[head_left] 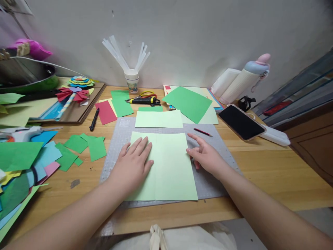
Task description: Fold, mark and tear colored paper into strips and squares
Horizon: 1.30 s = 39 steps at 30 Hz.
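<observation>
A light green paper sheet point(171, 166), folded with a vertical crease left of its middle, lies on a grey cutting mat point(213, 184). My left hand point(134, 163) lies flat and open on the sheet's left part, fingers stretched forward. My right hand point(205, 154) rests at the sheet's right edge, fingers apart and loosely curled, holding nothing. A second light green strip point(158, 119) lies on the mat just beyond the sheet. A thin red pencil point(203, 132) lies on the mat to the right of my right hand's fingertips.
A phone point(240, 122) lies at the right. Scissors and a cutter point(144, 100), a dark green sheet point(188, 99), a cup of sticks point(131, 81) and a bottle point(244, 80) stand at the back. Green scraps point(83, 147), a glue gun point(23, 132) and coloured paper piles point(18, 173) fill the left.
</observation>
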### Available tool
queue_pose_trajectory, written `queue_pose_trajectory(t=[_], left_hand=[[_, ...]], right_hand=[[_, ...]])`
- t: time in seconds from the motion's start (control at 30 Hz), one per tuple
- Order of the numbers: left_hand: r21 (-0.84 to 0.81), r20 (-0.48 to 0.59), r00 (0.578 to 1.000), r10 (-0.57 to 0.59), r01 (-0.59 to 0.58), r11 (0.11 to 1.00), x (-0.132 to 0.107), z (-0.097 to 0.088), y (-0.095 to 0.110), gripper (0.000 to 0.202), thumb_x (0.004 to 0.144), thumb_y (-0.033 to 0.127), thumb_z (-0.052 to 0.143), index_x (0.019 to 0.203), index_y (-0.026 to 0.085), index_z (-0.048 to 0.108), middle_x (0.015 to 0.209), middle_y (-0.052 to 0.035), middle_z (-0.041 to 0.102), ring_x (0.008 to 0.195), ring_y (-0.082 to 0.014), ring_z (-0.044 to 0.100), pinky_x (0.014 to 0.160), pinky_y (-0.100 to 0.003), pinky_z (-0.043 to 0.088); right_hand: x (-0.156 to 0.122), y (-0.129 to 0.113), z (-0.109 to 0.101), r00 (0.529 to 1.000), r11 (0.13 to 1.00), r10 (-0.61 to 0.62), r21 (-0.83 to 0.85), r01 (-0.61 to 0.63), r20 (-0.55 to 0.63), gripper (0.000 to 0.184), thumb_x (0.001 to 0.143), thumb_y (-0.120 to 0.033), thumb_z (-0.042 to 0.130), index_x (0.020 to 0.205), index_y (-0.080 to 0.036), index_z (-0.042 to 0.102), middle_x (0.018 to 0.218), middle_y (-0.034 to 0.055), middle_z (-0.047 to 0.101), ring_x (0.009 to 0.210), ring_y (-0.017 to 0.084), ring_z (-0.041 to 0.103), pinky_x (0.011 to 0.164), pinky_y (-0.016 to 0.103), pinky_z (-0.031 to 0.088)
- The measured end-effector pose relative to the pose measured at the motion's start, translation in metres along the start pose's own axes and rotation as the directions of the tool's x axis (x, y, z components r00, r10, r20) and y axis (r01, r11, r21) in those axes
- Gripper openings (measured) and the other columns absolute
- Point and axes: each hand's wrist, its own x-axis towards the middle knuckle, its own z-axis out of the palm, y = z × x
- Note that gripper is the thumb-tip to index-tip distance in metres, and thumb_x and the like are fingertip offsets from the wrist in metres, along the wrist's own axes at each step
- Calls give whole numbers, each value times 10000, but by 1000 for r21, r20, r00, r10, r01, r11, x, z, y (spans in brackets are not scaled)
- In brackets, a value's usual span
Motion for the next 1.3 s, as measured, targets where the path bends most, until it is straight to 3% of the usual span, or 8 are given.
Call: queue_pose_trajectory(t=[0.13,0.37,0.63,0.77,0.87,1.03,1.17,1.3], left_hand=[[-18,74,997,-8,10,1000,-8,9,-1,554,984,427,313,1501,227,278,1581,-16,228,1458,-242,258,1162,-561,210],[-19,78,997,-14,16,1000,-5,11,-1,556,983,420,302,1503,225,272,1581,-10,201,1466,-231,236,1179,-539,206],[-29,87,996,-12,15,999,-5,10,-1,561,986,437,277,1506,227,262,1584,-4,186,1474,-218,212,1192,-532,174],[-19,100,994,-33,35,999,-12,2,-1,574,983,440,291,1502,195,272,1584,-23,162,1474,-230,209,1182,-560,175],[-10,82,996,-26,27,1000,-26,1,0,564,978,434,309,1493,205,299,1581,-26,175,1469,-239,229,1171,-567,192],[-11,51,999,6,-6,1000,-41,9,1,553,983,419,298,1495,210,290,1571,-27,232,1453,-224,274,1159,-542,233],[-22,41,999,0,0,1000,-42,11,1,547,977,400,314,1488,203,313,1568,-42,249,1446,-230,290,1162,-526,234],[-19,48,999,10,-9,1000,-41,9,1,548,980,402,304,1490,203,308,1567,-44,246,1443,-229,298,1161,-529,238]], right_hand=[[-10,3,8,995,994,-67,-96,59,-81,702,837,-276,549,1496,-291,310,513,-107,438,446,115,424,489,230,351],[-14,4,13,973,947,-182,-290,135,-141,655,815,-219,518,1456,-292,408,556,-84,465,517,120,446,529,223,336],[-22,8,13,982,981,-94,-186,63,-165,631,840,-313,530,1456,-276,400,577,-66,539,527,138,474,538,245,366],[-39,10,14,994,998,-3,-57,-3,-112,641,843,-371,554,1453,-254,393,624,-32,608,572,162,523,558,266,401],[-56,11,18,996,999,34,21,-33,-81,647,865,-390,542,1467,-252,351,643,-41,573,624,164,530,602,275,418],[-73,15,29,994,994,-6,-112,-6,-109,583,893,-370,502,1450,-259,367,634,-73,383,596,140,427,606,270,377],[-75,23,35,985,970,-110,-229,78,-133,516,918,-336,446,1421,-233,392,648,-65,372,623,150,428,659,292,386],[-76,29,36,984,965,-124,-245,90,-127,455,933,-338,423,1380,-257,402,663,-55,393,667,166,452,711,309,403]])
